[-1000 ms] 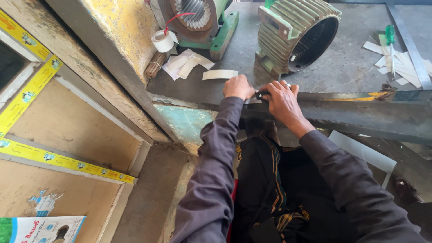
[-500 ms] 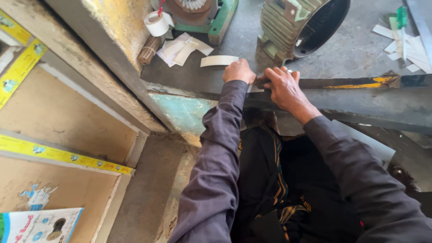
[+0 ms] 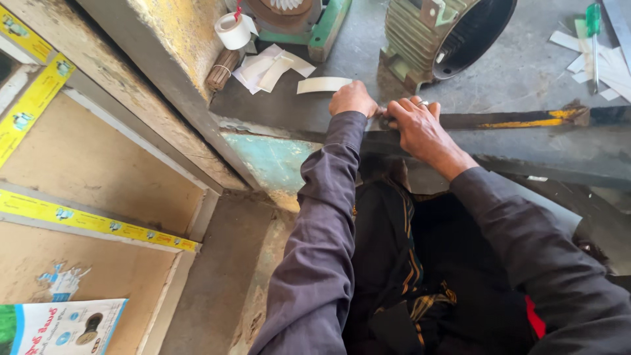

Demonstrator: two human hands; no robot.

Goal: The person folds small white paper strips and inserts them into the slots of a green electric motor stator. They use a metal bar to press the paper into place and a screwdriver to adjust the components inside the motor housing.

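This is a motor repair workshop. At the far side of the grimy grey metal counter (image 3: 513, 72) stand a ribbed green cast-iron motor housing (image 3: 440, 33) and a second green motor with exposed windings (image 3: 296, 16). Cut white insulation paper strips (image 3: 273, 66), a roll of white tape (image 3: 233, 30) and a green-handled screwdriver (image 3: 593, 33) lie scattered about them.

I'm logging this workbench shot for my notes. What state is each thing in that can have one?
Left hand: curled, knuckles up, at the bench edge.
Right hand: fingers bent over a small item I cannot make out.
Motor housing: open-ended, hollow, lying on its side.
Tape roll: upright, partly used.
Paper strip: lying flat, loose.
Screwdriver: lying flat, untouched.
Bench: worn, paint chipped.
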